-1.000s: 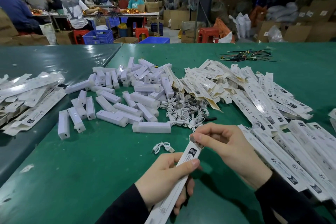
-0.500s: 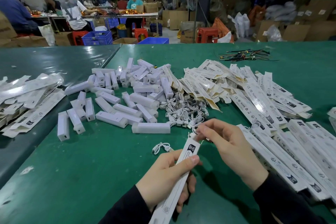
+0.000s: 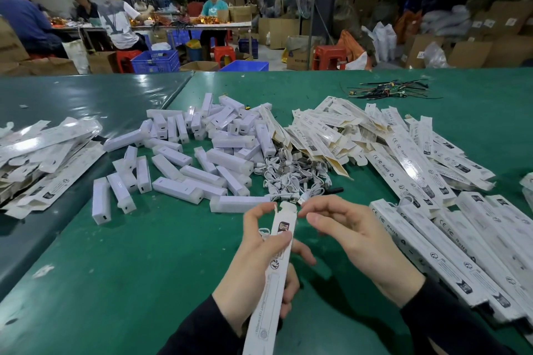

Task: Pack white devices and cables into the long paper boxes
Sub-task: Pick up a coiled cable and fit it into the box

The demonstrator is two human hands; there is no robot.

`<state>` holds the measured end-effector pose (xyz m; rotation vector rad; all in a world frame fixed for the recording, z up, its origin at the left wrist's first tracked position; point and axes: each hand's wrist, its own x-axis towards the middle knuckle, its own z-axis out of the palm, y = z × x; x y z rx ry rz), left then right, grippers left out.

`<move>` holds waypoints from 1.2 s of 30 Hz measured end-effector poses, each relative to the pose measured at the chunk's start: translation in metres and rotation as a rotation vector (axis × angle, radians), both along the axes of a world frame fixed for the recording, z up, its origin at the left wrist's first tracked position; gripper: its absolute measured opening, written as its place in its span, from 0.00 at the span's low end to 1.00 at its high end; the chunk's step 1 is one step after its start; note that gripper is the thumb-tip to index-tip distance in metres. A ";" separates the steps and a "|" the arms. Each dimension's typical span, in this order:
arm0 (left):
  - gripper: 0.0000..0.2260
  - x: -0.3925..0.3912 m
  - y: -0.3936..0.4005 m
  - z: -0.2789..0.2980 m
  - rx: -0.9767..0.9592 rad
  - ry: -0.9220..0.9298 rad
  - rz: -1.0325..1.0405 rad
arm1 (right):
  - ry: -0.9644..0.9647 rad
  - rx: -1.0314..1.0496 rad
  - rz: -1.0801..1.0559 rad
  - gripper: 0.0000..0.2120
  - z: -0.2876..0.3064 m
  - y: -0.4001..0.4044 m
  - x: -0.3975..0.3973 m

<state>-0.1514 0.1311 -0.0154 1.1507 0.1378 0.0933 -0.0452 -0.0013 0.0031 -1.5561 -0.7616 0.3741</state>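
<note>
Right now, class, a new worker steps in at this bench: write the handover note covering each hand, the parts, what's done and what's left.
Left hand grips a long paper box upright, top flap raised.
Right hand hovers beside the flap, fingers loosely curled, holding nothing.
White devices are piled ahead, cables right of them, flat boxes beyond.
Finished-looking boxes lie at right.
Left: close this flap, then pack the rest.
</note>
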 end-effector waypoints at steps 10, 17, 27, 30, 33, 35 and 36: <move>0.10 -0.001 -0.001 -0.001 0.138 -0.124 0.044 | 0.221 0.120 0.050 0.12 -0.004 0.004 -0.006; 0.07 0.001 -0.004 -0.006 0.148 -0.106 0.060 | 0.394 0.133 -0.011 0.19 -0.010 0.008 -0.008; 0.06 0.000 -0.004 0.000 0.168 -0.061 -0.001 | 0.466 0.197 -0.038 0.27 -0.007 0.006 -0.001; 0.09 -0.001 -0.003 0.001 0.174 -0.091 -0.026 | 0.480 0.210 -0.020 0.25 -0.006 0.005 0.000; 0.05 -0.001 -0.003 -0.001 0.206 -0.116 -0.025 | 0.536 0.192 0.042 0.24 -0.003 0.007 -0.003; 0.05 -0.001 -0.005 -0.004 0.236 -0.118 -0.030 | 0.571 0.132 0.073 0.19 0.000 0.007 -0.006; 0.05 -0.001 -0.006 -0.005 0.241 -0.113 -0.041 | 0.586 0.099 0.074 0.18 0.001 0.007 -0.007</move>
